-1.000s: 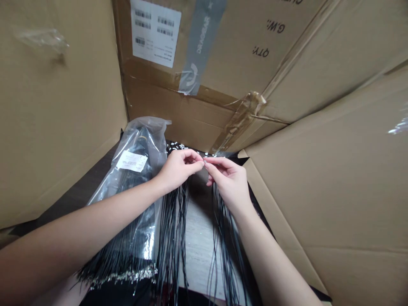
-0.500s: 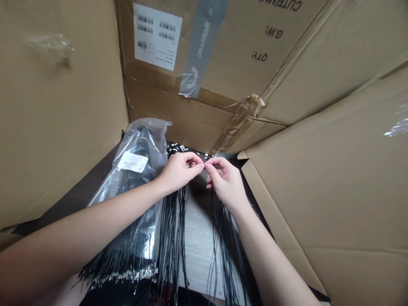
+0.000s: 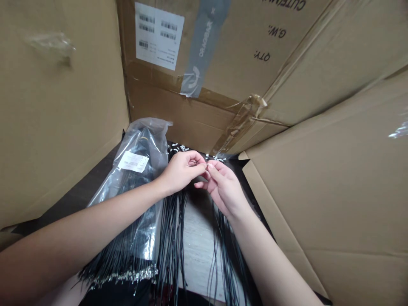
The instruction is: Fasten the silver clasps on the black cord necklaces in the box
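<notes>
My left hand (image 3: 183, 173) is closed in a pinch, with a thin black wire showing at its fingers. Tip to tip with it, my right hand (image 3: 225, 185) pinches a small white connector, mostly covered by thumb and forefinger; its lower fingers are loosely spread. Below the left hand hangs a bundle of black wires (image 3: 172, 238). Another bundle of black wires (image 3: 227, 250) lies under my right wrist. Behind the hands, small white connectors (image 3: 182, 148) are scattered, with more white connectors (image 3: 216, 158) just past the right fingertips.
A clear plastic bag (image 3: 143, 136) full of black wires with metal-tipped ends lies at the left, partly under my left forearm. Cardboard walls enclose the work surface (image 3: 196, 238): a left panel (image 3: 63, 127), a taped back box (image 3: 153, 97) and a right panel (image 3: 334, 182).
My right hand has turned slightly and its lower fingers have opened out toward the left. Both hands stay together at nearly the same place.
</notes>
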Available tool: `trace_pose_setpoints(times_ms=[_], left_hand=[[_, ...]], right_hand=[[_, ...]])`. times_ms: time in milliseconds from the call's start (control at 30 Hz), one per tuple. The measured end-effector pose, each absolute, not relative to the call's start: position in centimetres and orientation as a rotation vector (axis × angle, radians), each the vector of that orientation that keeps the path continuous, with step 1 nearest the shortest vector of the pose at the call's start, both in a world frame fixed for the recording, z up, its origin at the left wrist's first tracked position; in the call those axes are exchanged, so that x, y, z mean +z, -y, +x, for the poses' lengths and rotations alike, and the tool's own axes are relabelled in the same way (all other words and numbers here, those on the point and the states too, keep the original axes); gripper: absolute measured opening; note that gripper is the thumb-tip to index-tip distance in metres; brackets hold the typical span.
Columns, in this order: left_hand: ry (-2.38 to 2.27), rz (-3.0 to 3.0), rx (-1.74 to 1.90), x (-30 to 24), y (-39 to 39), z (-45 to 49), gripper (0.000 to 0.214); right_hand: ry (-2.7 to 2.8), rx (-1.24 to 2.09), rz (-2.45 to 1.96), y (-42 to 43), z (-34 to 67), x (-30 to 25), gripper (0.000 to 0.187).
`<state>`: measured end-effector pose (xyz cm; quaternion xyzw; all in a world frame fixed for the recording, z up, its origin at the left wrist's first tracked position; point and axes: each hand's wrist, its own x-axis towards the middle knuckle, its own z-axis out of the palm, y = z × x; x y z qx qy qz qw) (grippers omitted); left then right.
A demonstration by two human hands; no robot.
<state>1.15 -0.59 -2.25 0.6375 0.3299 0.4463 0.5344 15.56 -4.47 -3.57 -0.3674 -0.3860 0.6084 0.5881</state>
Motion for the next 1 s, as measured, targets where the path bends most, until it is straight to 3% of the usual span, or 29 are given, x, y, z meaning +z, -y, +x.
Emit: trace_pose_setpoints(times_ms=[1000], left_hand=[[-0.811, 1.656, 1.180, -1.8, 0.7, 0.9, 0.011]], right_hand=[[0.985, 1.274, -0.974, 4.8, 16.3, -2.4, 0.034]])
